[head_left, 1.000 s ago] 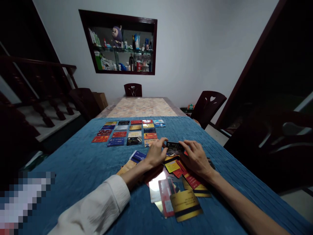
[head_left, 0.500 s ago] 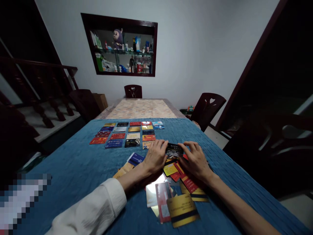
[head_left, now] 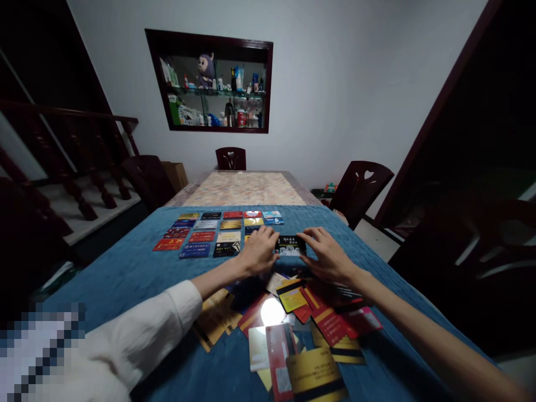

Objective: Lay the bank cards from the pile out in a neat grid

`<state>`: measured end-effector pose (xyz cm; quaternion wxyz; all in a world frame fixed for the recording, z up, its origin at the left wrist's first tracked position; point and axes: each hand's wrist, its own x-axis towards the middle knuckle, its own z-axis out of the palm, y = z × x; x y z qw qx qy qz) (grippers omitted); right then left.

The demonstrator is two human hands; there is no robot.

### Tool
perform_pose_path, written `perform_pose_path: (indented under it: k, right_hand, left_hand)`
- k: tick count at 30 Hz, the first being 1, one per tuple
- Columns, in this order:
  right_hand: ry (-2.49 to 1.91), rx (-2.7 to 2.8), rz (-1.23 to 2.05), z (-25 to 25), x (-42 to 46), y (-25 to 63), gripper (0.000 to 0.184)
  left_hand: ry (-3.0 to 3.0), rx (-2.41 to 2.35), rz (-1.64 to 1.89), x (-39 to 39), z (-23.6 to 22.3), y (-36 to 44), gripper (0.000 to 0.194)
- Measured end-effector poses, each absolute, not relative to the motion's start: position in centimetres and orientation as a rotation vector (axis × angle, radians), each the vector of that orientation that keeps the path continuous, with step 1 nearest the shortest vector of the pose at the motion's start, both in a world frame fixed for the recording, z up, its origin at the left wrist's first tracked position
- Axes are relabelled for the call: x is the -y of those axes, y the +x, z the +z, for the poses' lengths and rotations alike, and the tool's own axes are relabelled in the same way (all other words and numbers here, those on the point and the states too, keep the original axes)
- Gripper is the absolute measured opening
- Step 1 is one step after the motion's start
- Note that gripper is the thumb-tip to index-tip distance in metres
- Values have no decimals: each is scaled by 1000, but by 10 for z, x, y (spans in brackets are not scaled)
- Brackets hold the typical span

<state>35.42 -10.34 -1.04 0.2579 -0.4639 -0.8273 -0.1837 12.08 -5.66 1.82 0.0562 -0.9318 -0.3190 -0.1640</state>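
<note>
Two-handed grip: left hand (head_left: pixel 258 252) and right hand (head_left: pixel 326 255) pinch one black rectangular plastic card (head_left: pixel 291 245) by opposite ends, steadying it, I judge.
Card's place: just beyond the loose multicoloured rectangular plastic cards (head_left: pixel 281 343).

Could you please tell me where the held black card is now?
In the head view, the black card is just right of centre, between the left hand and right hand, beyond the loose card pile.

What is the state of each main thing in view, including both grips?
Black card, held, print toward camera
Left grip, closed on the card's left edge
Right grip, closed on the card's right edge
Laid-out cards, flat, in columns
Loose cards, piled, overlapping
Blue cloth, spread on the table
Plush toy, sitting upright
</note>
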Motion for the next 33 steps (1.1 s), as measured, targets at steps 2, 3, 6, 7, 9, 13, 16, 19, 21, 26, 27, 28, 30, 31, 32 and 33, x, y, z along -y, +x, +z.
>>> perform_pose_path:
  k: [2, 3, 6, 7, 9, 13, 16, 19, 21, 26, 27, 28, 30, 31, 32, 33]
  right_hand:
    - [-1230, 2272, -443, -6, 83, 356, 43]
    - [-1221, 2279, -419, -5, 73, 357, 43]
    - [-1215, 2297, -345, -1, 43, 359, 40]
    - [-1225, 2296, -323, 0, 34, 360, 39]
    - [-1260, 2291, -289, -1, 17, 361, 37]
    - [-1363, 2314, -207, -7, -11, 363, 33]
    - [-1394, 2328, -169, -16, -27, 365, 34]
    - [-1422, 2339, -136, -25, -38, 368, 35]
    - [-1445, 2344, -116, -31, -43, 370, 34]
    - [-1495, 2352, -69, -39, -52, 373, 34]
    - [-1500, 2355, -59, -40, -53, 373, 34]
    - [-1502, 2360, -49, -40, -54, 373, 33]
    - [-1500, 2370, -28, -40, -56, 372, 31]
    - [-1498, 2375, -18, -40, -56, 371, 31]
    - [-1497, 2379, -9, -40, -57, 370, 30]
    - [-1496, 2382, -1, -41, -58, 369, 30]
  left_hand:
    - [-2843, 998, -526, 39, 20, 121, 37]
    - [-2840, 1022, -527, 30, 20, 122, 37]
    - [-2820, 1132, -460, 4, 23, 127, 36]
    - [-2810, 1166, -434, -4, 25, 129, 38]
    - [-2802, 1194, -392, -18, 28, 133, 38]
    - [-2795, 1305, -301, -39, 27, 140, 38]
    - [-2798, 1366, -255, -52, 16, 145, 41]
    - [-2798, 1396, -226, -62, 3, 151, 41]
    - [-2795, 1419, -215, -67, -4, 155, 41]
    - [-2783, 1468, -194, -75, -14, 163, 42]
    - [-2781, 1474, -190, -76, -15, 164, 41]
    - [-2779, 1479, -187, -77, -16, 165, 40]
    - [-2775, 1484, -181, -79, -18, 165, 37]
    - [-2774, 1485, -177, -80, -19, 165, 34]
    - [-2776, 1484, -171, -81, -20, 165, 32]
    - [-2779, 1480, -167, -81, -21, 165, 31]
